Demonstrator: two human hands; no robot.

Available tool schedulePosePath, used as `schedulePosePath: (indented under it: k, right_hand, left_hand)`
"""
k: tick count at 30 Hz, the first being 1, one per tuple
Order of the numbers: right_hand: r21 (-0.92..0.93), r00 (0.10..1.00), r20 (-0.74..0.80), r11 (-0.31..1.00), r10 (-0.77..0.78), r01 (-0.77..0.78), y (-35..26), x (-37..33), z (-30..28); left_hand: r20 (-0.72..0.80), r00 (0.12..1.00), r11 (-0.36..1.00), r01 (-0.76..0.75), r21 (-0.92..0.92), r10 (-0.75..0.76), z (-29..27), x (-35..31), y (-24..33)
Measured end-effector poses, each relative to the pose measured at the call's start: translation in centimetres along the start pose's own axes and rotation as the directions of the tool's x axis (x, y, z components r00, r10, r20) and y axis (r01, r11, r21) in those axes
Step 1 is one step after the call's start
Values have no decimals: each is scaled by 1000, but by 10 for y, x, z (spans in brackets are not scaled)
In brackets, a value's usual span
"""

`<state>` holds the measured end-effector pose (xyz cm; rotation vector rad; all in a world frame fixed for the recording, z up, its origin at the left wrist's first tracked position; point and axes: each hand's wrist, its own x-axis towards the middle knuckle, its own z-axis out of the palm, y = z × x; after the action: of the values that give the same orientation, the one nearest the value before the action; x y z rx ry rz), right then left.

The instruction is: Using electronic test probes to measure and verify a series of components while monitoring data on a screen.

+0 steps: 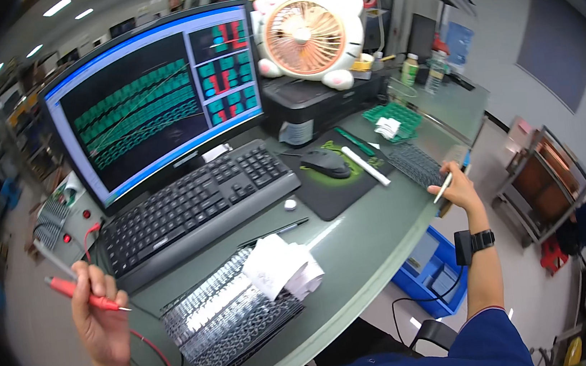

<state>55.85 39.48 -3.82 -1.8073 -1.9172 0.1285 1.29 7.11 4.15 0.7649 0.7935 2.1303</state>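
Note:
My left hand [100, 320] is closed around a red test probe [83, 294], whose metal tip points right. A thin grey stick [54, 258] also rises from behind its fingers; what it is I cannot tell. Beside this hand lies a stack of dark, shiny patterned panels [210, 315], with crumpled white paper or cloth [281, 265] on its right part. My right hand [461, 189] holds a slim white pen-like stick [443, 187] at the table's right edge. Its fingers are beside another dark patterned panel [413, 162]; whether they touch it is unclear.
A monitor [153, 98] and black keyboard [198, 208] stand behind the stack. The mouse [325, 163] rests on a dark mat with a white stick [365, 166]. Green panels [401, 118], an animal-shaped fan [309, 36] and bottles [409, 68] sit farther back. A blue bin [430, 272] is below the table edge.

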Motion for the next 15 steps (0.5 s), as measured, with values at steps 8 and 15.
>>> schedulePosePath:
  k: [8, 15]
  right_hand:
    - [761, 594, 134, 466, -793, 451, -215, -41, 6]
    - [720, 173, 135, 217, -976, 660, -302, -99, 5]
  left_hand:
    - [467, 854, 966, 146, 211, -231, -20, -28, -5]
    - [590, 619, 845, 264, 464, -518, 0, -35, -18]
